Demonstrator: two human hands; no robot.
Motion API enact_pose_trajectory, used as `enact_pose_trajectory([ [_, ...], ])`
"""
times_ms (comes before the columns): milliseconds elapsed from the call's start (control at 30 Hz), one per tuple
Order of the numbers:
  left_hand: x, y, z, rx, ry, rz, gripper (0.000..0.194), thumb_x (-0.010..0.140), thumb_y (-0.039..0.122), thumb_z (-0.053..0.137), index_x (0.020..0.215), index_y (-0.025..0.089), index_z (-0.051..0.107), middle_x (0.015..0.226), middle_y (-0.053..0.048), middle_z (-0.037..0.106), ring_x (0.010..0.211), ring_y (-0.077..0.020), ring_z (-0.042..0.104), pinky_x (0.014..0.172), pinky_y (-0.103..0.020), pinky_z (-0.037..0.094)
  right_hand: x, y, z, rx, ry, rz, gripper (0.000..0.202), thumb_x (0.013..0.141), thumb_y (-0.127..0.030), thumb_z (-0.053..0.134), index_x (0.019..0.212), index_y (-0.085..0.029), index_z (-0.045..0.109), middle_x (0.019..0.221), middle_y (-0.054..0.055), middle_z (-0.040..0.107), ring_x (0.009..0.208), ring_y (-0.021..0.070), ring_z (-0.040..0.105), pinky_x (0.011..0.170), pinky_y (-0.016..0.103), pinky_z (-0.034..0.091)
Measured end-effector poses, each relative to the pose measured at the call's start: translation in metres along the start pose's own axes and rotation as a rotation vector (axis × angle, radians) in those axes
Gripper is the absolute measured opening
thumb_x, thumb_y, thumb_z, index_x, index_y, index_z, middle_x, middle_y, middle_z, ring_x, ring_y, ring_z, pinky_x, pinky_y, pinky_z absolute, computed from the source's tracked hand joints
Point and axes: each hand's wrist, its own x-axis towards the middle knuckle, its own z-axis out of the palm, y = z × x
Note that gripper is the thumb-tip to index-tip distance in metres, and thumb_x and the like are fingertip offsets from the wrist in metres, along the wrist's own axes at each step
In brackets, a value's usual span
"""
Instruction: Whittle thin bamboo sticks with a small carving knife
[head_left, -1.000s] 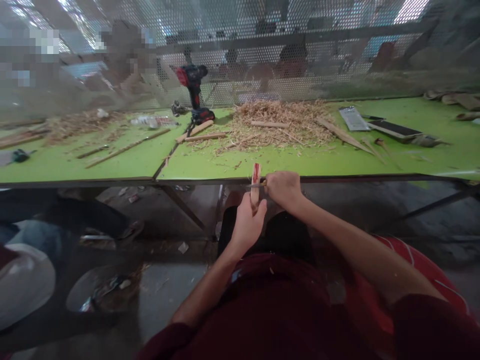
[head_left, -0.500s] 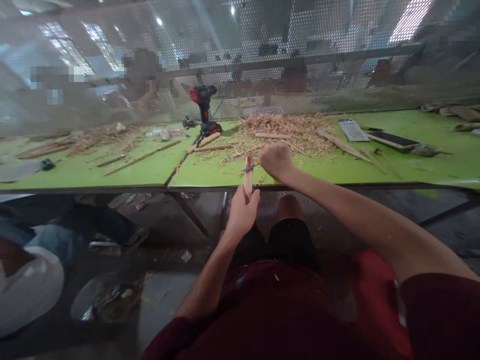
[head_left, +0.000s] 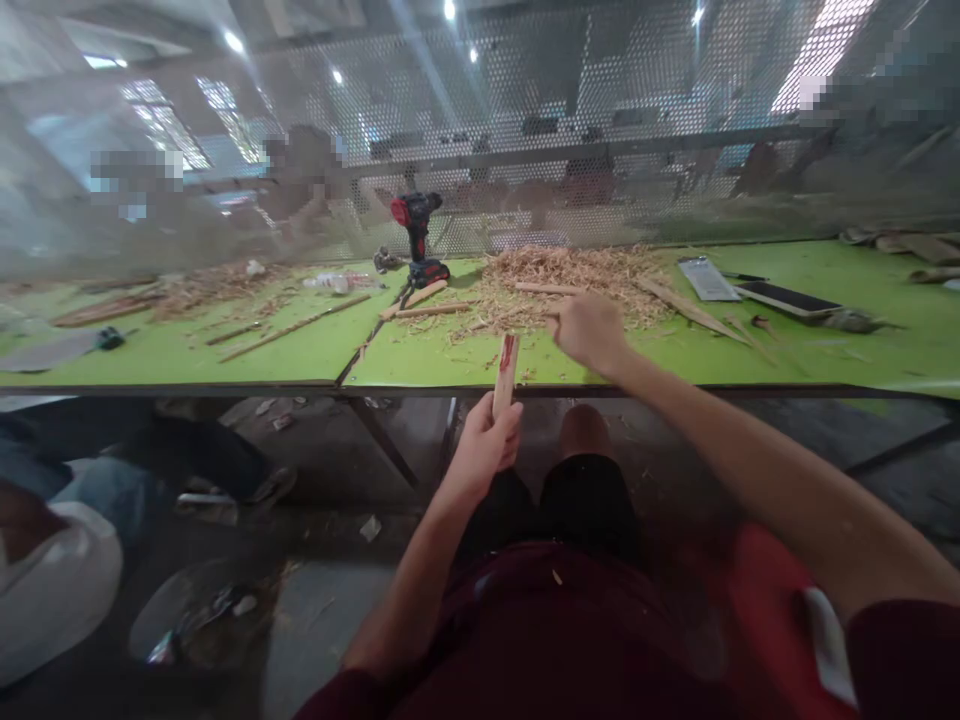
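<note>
My left hand [head_left: 484,445] is wrapped around the lower part of a pale wooden stick [head_left: 505,375], which points away from me at the table's front edge. Red marks streak the stick's upper end. To its right, slightly above the table, my right hand [head_left: 591,330] is closed in a fist, blurred by motion. It grips a knife whose blade is hardly visible now; half a second ago the grey blade lay across the stick. Hand and stick are apart at this moment.
Wood shavings [head_left: 577,265] are heaped on the green table [head_left: 427,350], with loose sticks around. A red and black cordless drill [head_left: 418,240] stands behind. On the right lie a phone [head_left: 787,298] and a white packet [head_left: 707,278]. A mesh screen rises at the back. Another person sits at left.
My right hand has moved right, taking the knife off the stick. My left hand keeps its hold on the stick. The whole view has shifted slightly, with the table lower in it.
</note>
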Motion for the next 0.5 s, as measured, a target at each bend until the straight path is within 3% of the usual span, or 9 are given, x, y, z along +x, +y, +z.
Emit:
enact_pose_trajectory([
  [100, 0.002, 0.001, 0.004, -0.035, -0.029, 0.016, 0.048, 0.078, 0.052, 0.08, 0.084, 0.023, 0.042, 0.058, 0.013, 0.038, 0.038, -0.0018, 0.027, 0.033, -0.014, 0.017, -0.036, -0.022, 0.006, -0.039, -0.081, -0.127, 0.036, 0.095, -0.025, 0.049, 0.1, -0.014, 0.082, 0.093, 0.017, 0.079, 0.084, 0.0273, 0.072, 0.066, 0.029, 0.043],
  [200, 0.001, -0.001, 0.01, 0.008, 0.024, 0.018, 0.047, 0.082, 0.059, 0.073, 0.085, 0.023, 0.043, 0.056, 0.013, 0.038, 0.037, -0.0023, 0.027, 0.033, -0.015, 0.016, -0.049, -0.031, 0.01, -0.056, -0.082, -0.191, 0.038, 0.094, -0.016, 0.044, 0.1, -0.011, 0.081, 0.091, 0.019, 0.079, 0.082, 0.0275, 0.072, 0.065, 0.03, 0.042],
  [333, 0.006, -0.008, 0.013, 0.077, 0.132, -0.006, 0.036, 0.097, 0.055, 0.056, 0.087, 0.021, 0.046, 0.054, 0.012, 0.034, 0.036, -0.0031, 0.025, 0.035, -0.016, 0.015, -0.034, -0.028, 0.012, -0.052, -0.058, -0.199, 0.043, 0.092, -0.005, 0.038, 0.101, -0.006, 0.08, 0.095, 0.023, 0.078, 0.089, 0.0285, 0.072, 0.074, 0.034, 0.044],
  [500, 0.022, -0.017, 0.005, 0.135, 0.171, -0.002, 0.037, 0.1, 0.053, 0.054, 0.084, 0.021, 0.045, 0.053, 0.013, 0.032, 0.036, -0.0036, 0.025, 0.036, -0.017, 0.017, -0.013, -0.026, 0.02, -0.014, -0.162, -0.192, 0.036, 0.096, -0.004, 0.042, 0.107, -0.004, 0.076, 0.102, 0.02, 0.076, 0.099, 0.0276, 0.07, 0.085, 0.038, 0.051],
])
